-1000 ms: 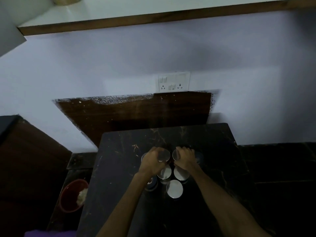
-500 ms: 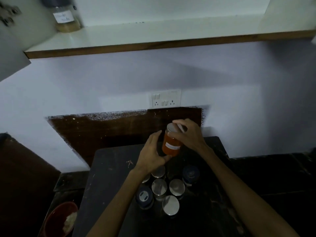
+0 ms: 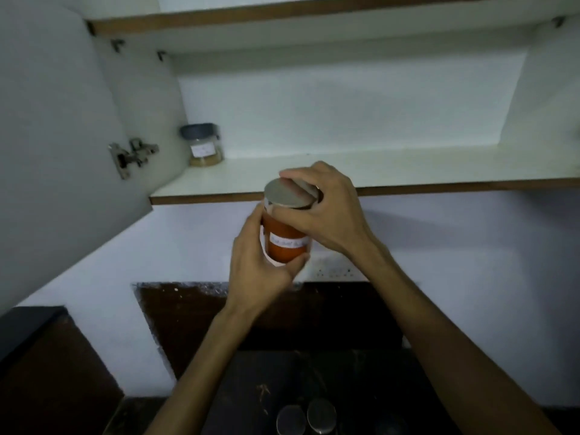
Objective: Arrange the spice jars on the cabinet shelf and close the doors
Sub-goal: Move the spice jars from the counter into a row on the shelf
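While both hands are wrapped round it, the orange jar [image 3: 284, 243] sits mid-air, just below and in front of the shelf edge [image 3: 408, 190].

Jar: clear round body, smooth, packed with orange-red powder, tilted a bit with the top toward the camera.
Lid: flat shiny metal disc [image 3: 287, 196], plain.
Left hand [image 3: 257, 268]: comes up from below, palm cupping the jar's left side, thumb curled under the base, fingers closed on the body.
Right hand [image 3: 329, 211]: reaches over from the right, fingers clamped across the lid rim, wrist bent down.
Label: white strip [image 3: 287, 243] across the jar's front, handwriting on it too blurry to read.
Up-left of the grip: second jar [image 3: 204, 145] standing at the back left corner of the white laminate shelf, dark grey lid, pale tan powder, small white label, unreadable.
Further left: open cabinet door [image 3: 56, 136], metal hinge [image 3: 131, 157].
Below the grip: dark marbled counter [image 3: 251, 387], two more metal-lidded jars [image 3: 306, 417] side by side.
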